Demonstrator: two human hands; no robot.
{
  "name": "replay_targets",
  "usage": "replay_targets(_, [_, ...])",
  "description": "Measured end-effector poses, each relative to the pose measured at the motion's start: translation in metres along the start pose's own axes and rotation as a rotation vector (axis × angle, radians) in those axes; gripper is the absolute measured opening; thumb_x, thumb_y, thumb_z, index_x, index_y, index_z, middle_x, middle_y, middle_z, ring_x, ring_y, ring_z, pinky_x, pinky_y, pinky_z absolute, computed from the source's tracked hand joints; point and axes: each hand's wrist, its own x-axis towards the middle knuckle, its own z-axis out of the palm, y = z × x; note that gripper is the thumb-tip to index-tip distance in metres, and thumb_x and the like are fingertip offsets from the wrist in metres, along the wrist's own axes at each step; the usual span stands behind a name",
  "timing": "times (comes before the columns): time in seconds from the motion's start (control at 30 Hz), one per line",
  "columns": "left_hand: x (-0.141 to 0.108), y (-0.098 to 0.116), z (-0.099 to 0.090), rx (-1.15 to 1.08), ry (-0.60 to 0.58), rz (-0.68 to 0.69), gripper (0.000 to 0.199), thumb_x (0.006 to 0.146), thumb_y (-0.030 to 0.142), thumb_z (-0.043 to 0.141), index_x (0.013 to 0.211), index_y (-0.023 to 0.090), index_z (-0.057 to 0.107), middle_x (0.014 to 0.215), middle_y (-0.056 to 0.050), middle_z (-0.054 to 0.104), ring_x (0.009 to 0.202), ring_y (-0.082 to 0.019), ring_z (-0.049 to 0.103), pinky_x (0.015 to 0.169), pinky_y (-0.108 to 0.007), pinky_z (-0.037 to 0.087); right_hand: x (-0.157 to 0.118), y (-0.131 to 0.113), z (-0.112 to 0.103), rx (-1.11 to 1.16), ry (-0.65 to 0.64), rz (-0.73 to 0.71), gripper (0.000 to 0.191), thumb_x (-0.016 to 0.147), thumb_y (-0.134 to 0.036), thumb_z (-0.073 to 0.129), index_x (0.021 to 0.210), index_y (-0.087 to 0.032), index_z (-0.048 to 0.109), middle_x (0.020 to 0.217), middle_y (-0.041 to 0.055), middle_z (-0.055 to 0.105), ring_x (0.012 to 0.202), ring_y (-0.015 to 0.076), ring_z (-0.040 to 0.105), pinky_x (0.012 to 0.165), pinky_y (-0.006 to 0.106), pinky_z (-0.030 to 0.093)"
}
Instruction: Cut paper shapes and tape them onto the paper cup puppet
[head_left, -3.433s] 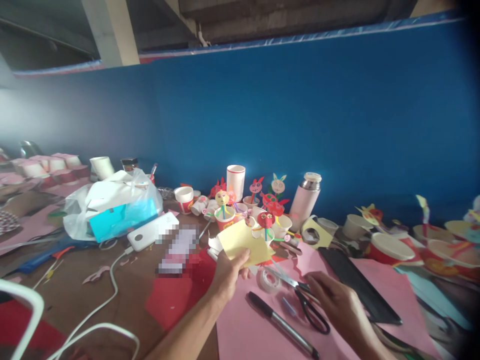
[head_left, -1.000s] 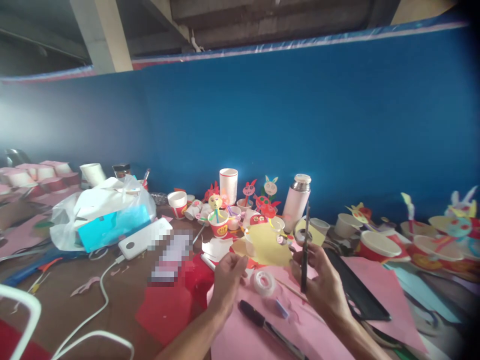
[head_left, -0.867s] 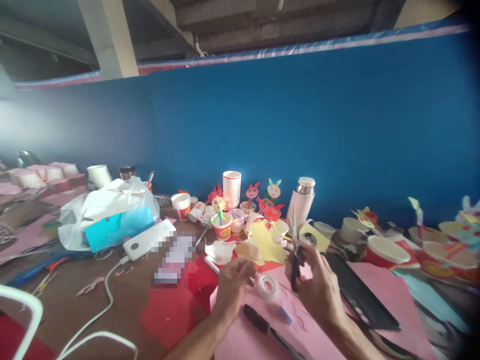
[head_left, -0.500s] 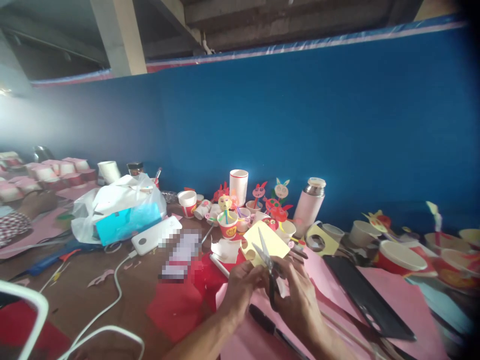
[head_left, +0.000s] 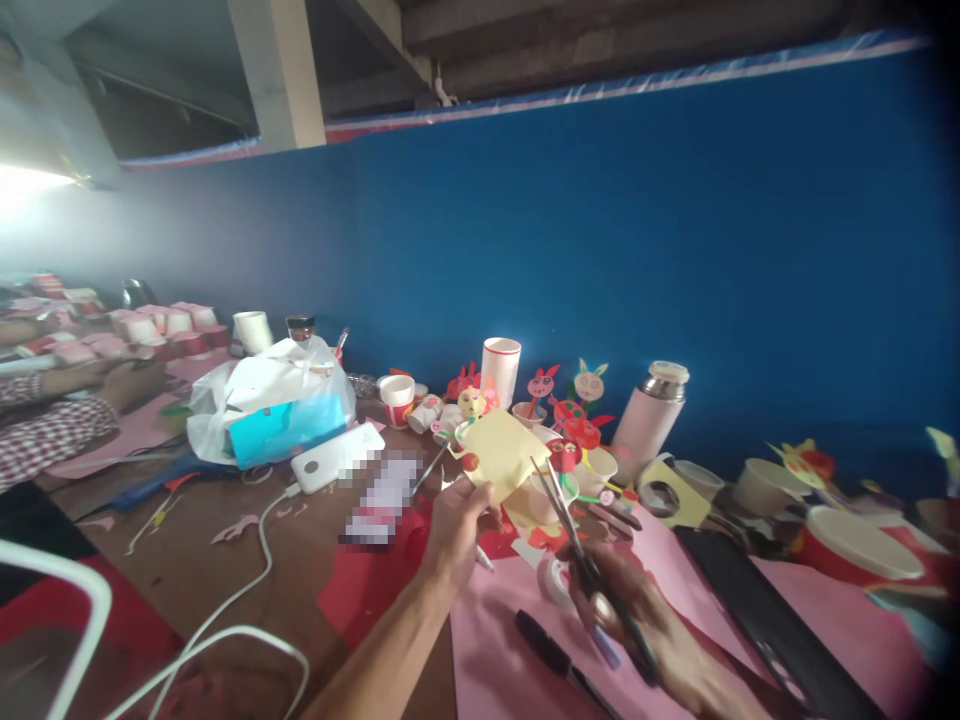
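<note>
My left hand [head_left: 459, 525] pinches the lower edge of a pale yellow sheet of paper [head_left: 504, 450], raised above the table. My right hand [head_left: 619, 590] grips scissors [head_left: 564, 510] by their dark handles; the blades are slightly parted and point up at the right edge of the sheet. A black marker [head_left: 544, 640] lies on pink paper [head_left: 495, 610] below my hands. Just left of my right hand sits a white roll of tape [head_left: 555, 580]. Paper cups with cut-paper faces stand behind the yellow sheet.
A pink thermos [head_left: 649, 415] and a tall white cup stack [head_left: 500, 372] stand by the blue partition. To the left are a plastic bag [head_left: 270, 400], a white power bank [head_left: 337, 458] with its cable, and a phone. Another person's hands and checkered sleeves [head_left: 64, 435] show at far left.
My hands have moved apart. The yellow sheet is now lifted in my left hand, and the scissors have shifted right and lower. The view has turned slightly left.
</note>
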Motion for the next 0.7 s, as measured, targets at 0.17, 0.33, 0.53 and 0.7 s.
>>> replay_targets(0.17, [0.006,0.003,-0.005,-0.006,0.006,0.050,0.019,0.064,0.025,0.068,0.073,0.013,0.056,0.052,0.004,0.053,0.046,-0.007,0.048,0.048,-0.019,0.041,0.003,-0.008,0.002,0.103,-0.226,0.021,0.048,0.075,-0.057,0.056,0.104,-0.019,0.053,0.067,-0.0027,0.048,0.050,0.0088,0.039,0.048,0.023,0.035])
replay_targets(0.33, [0.005,0.003,-0.006,-0.024,-0.001,0.043,0.022,0.064,0.024,0.070,0.069,0.014,0.052,0.050,0.003,0.055,0.045,-0.007,0.049,0.048,-0.019,0.040,0.007,-0.012,0.007,0.078,-0.290,0.073,0.055,0.071,-0.064,0.055,0.102,-0.018,0.053,0.064,-0.0038,0.045,0.054,0.0092,0.035,0.051,0.023,0.034])
replay_targets(0.53, [0.003,0.005,-0.005,-0.168,0.004,-0.021,0.027,0.061,0.025,0.074,0.067,0.013,0.050,0.054,0.002,0.055,0.050,-0.008,0.053,0.049,-0.019,0.044,0.007,0.001,0.007,-0.008,-0.289,0.097,0.049,0.075,-0.058,0.054,0.105,-0.019,0.052,0.072,-0.0012,0.047,0.062,0.0130,0.042,0.061,0.028,0.039])
replay_targets(0.7, [0.004,0.006,-0.007,-0.218,0.053,-0.055,0.030,0.059,0.025,0.076,0.074,0.014,0.053,0.060,0.003,0.057,0.053,-0.009,0.055,0.045,-0.019,0.046,0.006,0.003,0.010,-0.031,-0.284,0.075,0.047,0.077,-0.056,0.052,0.107,-0.019,0.051,0.070,-0.0012,0.049,0.062,0.0143,0.045,0.061,0.030,0.040])
